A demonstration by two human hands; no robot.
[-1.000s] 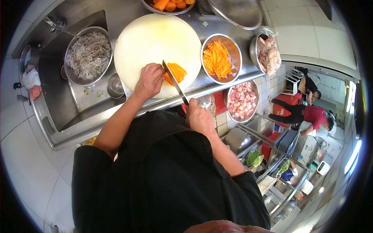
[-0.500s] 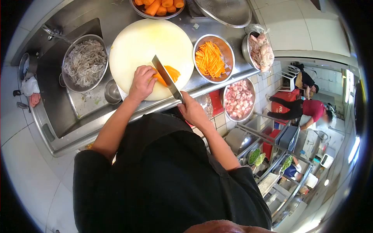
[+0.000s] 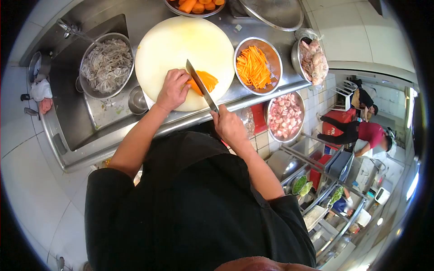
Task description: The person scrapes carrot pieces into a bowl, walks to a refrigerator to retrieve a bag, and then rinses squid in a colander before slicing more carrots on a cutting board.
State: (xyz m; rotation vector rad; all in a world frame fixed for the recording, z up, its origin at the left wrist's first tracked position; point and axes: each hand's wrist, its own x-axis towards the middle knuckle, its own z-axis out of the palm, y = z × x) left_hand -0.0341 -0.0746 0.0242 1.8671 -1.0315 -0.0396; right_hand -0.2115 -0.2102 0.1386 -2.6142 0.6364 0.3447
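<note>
On a round white cutting board (image 3: pixel 181 40), my left hand (image 3: pixel 173 89) presses down on a carrot (image 3: pixel 194 86), its fingers curled against the blade. My right hand (image 3: pixel 229 125) is closed round the handle of a kitchen knife (image 3: pixel 202 84), whose blade lies across the carrot. Thin orange slices (image 3: pixel 209 80) fan out on the blade's right side. To the right of the board, a perforated metal colander (image 3: pixel 274 67) holds cut carrot strips (image 3: pixel 253 67). Part of the carrot is hidden beneath my left fingers.
Left, a bowl of greyish strips (image 3: pixel 107 67) sits in the sink (image 3: pixel 68 122) under a running faucet (image 3: pixel 68 28). Peeled carrots (image 3: pixel 198 6) fill a bowl behind the board. Right are a bowl of raw meat (image 3: pixel 313 61) and a lower basin of diced meat (image 3: pixel 285 116). Other people (image 3: pixel 368 134) stand farther off.
The whole scene has shifted right and slightly up as the camera moved. More slices lie spread beside the blade. Both hands keep their holds on the carrot and the knife.
</note>
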